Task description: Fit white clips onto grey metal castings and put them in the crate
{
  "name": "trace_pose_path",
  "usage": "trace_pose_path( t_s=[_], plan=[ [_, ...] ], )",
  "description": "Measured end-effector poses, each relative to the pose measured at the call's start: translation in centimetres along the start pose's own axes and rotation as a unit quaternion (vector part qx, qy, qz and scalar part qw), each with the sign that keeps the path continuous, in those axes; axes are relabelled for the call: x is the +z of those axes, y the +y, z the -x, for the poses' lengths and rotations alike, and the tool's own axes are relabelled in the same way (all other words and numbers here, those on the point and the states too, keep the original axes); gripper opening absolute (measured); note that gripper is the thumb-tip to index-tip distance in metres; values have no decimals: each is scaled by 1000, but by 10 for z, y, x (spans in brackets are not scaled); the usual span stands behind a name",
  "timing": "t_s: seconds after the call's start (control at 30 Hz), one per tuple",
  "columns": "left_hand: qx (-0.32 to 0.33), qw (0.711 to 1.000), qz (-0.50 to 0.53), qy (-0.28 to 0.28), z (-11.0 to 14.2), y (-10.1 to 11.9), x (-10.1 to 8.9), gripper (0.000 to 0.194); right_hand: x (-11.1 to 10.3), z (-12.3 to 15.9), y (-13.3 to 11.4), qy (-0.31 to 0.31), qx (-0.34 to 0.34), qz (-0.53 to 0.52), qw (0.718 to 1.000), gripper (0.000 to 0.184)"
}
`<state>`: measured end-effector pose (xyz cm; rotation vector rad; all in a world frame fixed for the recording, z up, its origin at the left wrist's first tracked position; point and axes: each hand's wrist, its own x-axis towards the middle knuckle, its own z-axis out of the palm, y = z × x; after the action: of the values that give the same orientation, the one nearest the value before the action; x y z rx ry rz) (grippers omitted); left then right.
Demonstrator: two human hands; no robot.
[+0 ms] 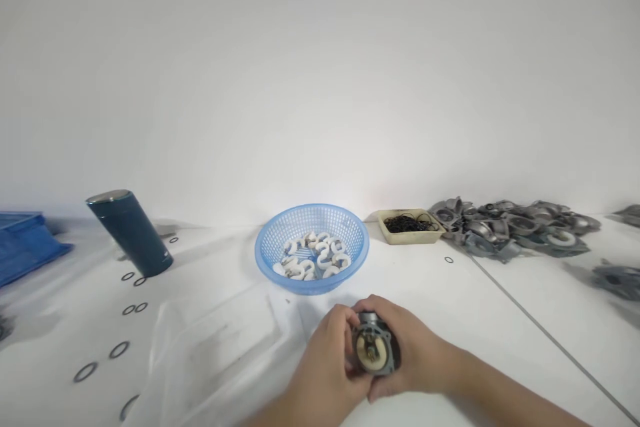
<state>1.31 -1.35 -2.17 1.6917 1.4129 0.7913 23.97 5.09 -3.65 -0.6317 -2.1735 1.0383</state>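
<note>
Both my hands are closed round one small grey metal housing (374, 347) with a pale round insert in its face, held low over the white table (215, 260). My left hand (325, 363) pinches its left side with thumb and fingers. My right hand (415, 350) wraps its right side and back. Just beyond them stands a blue mesh basket (312, 245) holding several white curved pieces (314, 257).
A beige tray of black rubber rings (410, 223) sits right of the basket, beside a heap of grey metal housings (510, 227). A dark teal cylinder (131, 232) leans at left near a blue crate (25, 243). Loose black rings (119, 349) lie scattered at left.
</note>
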Motion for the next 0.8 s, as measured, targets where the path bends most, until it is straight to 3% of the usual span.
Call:
trace_pose_path(
  t_s=[0.2,0.4,0.57,0.8],
  plan=[
    [35,998,-51,0,-4,-2,-6,50,-4,8,-9,37,16,107,993,90],
    [71,994,-83,-7,-5,-10,-4,51,-21,45,-24,101,87,195,972,88],
    [99,991,-85,11,-2,-11,2,44,-40,93,-26,198,177,258,929,82],
    [137,987,-78,36,-8,-22,14,40,-78,161,-11,311,278,328,848,76]
  ],
)
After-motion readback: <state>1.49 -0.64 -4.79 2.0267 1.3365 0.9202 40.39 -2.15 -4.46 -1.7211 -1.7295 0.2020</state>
